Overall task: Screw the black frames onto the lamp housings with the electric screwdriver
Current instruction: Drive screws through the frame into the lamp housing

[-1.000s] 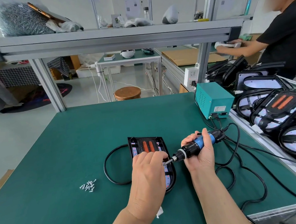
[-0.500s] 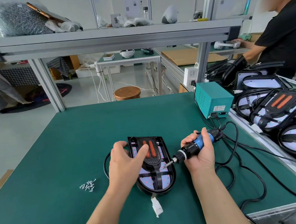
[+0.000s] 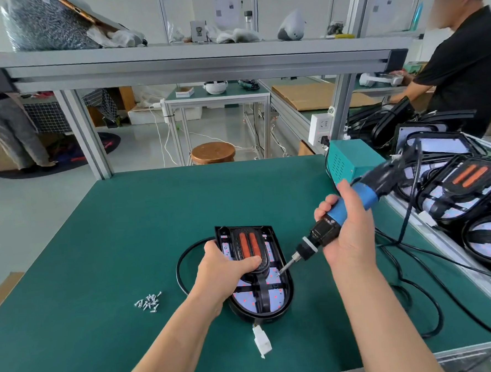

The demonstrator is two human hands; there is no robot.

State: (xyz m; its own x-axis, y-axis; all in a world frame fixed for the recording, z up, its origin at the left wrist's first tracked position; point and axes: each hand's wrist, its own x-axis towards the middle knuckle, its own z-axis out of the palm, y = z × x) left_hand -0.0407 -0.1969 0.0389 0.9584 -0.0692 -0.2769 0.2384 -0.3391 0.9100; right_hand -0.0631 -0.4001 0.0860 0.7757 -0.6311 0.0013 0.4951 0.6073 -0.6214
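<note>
A black lamp housing [image 3: 286, 304] lies on the green table, with a black frame [image 3: 262, 294] and two orange strips on its white LED board. My left hand [image 3: 223, 273] grips the frame and the housing's left side, thumb across the frame's middle. My right hand [image 3: 347, 231] grips the blue and black electric screwdriver [image 3: 352, 205], tilted down to the left. Its bit tip [image 3: 281, 272] touches the right side of the board inside the housing. A white connector [image 3: 262, 343] hangs from the housing's near end.
Several loose screws [image 3: 149, 302] lie left of the housing. A teal power box [image 3: 352, 162] stands at the back right, black cables [image 3: 418, 299] trailing across the table. More lamp housings [image 3: 468, 189] fill the right-hand rack. A person in black stands at far right.
My left hand moved from over the housing to its left side and now grips the frame. The screwdriver rose and tilted steeper, its bit now down on the housing.
</note>
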